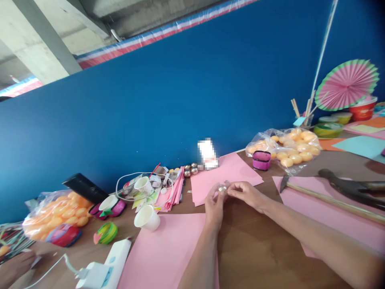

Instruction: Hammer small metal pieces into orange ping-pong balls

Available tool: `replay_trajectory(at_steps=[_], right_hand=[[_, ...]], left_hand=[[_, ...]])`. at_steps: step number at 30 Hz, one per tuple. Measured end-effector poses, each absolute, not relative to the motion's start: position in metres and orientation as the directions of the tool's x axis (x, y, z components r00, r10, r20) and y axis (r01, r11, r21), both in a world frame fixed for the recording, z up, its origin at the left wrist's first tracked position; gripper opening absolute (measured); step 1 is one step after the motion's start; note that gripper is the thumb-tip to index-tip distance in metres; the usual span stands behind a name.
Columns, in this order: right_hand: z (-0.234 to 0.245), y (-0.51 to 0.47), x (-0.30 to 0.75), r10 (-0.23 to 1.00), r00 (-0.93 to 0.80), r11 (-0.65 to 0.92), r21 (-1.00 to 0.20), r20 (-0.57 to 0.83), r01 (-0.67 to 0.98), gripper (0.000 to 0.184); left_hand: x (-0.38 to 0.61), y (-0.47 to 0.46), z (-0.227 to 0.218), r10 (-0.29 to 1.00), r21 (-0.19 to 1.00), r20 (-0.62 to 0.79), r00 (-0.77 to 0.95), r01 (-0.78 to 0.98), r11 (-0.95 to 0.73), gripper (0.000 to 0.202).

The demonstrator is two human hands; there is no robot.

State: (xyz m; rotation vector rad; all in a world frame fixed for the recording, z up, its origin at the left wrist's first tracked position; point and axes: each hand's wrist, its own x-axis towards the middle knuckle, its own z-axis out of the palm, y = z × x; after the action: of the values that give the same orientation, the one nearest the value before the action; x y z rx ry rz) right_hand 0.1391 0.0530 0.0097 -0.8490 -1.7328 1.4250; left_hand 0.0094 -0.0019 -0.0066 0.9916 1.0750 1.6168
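Note:
My left hand (214, 206) is closed around a small shiny silvery ball (222, 188), gripped between thumb and fingers above the brown table. Close against its right side, my right hand (246, 194) has thumb and forefinger pinched together. Whatever lies in that pinch is too small to make out. Behind both hands rests a pink sheet of paper (200, 184). Several similar shiny balls (190, 170) sit together at its far left edge, near a blurred-out white object (208, 154).
A paper cup (147, 218) stands on another pink sheet (168, 245) to the left, near a white power strip (116, 261). Two hammers (331, 202) lie right. Bags of orange balls (296, 146) flank the table. Another person's hand (18, 265) shows far left.

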Motion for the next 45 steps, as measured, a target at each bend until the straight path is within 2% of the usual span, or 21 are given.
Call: replay_trajectory(at_steps=[8,16,32,42,45], right_hand=[[0.004,0.053,0.138,0.878,-0.463,0.152,-0.988,0.124,0.024,0.024],[0.002,0.055,0.137,0.863,-0.482,0.183,-0.983,0.149,0.022,0.021],[0.001,0.055,0.138,0.888,-0.446,0.142,-0.989,0.11,0.039,0.021],[-0.001,0.055,0.137,0.892,-0.428,0.168,-0.986,0.145,0.015,0.022],[0.001,0.054,0.136,0.891,-0.432,0.139,-0.99,0.137,-0.028,0.023]], left_hand=[[0.008,-0.001,-0.01,0.939,0.974,0.161,-0.303,-0.106,-0.201,0.044],[0.011,-0.001,-0.008,0.953,0.947,0.101,-0.287,-0.267,-0.181,0.047],[0.012,-0.001,-0.006,0.943,0.974,0.117,-0.311,-0.152,-0.171,0.042],[0.012,-0.001,-0.01,0.95,0.966,0.104,-0.295,-0.197,-0.167,0.044],[0.011,-0.001,-0.01,0.96,0.954,0.072,-0.272,-0.261,-0.146,0.044]])
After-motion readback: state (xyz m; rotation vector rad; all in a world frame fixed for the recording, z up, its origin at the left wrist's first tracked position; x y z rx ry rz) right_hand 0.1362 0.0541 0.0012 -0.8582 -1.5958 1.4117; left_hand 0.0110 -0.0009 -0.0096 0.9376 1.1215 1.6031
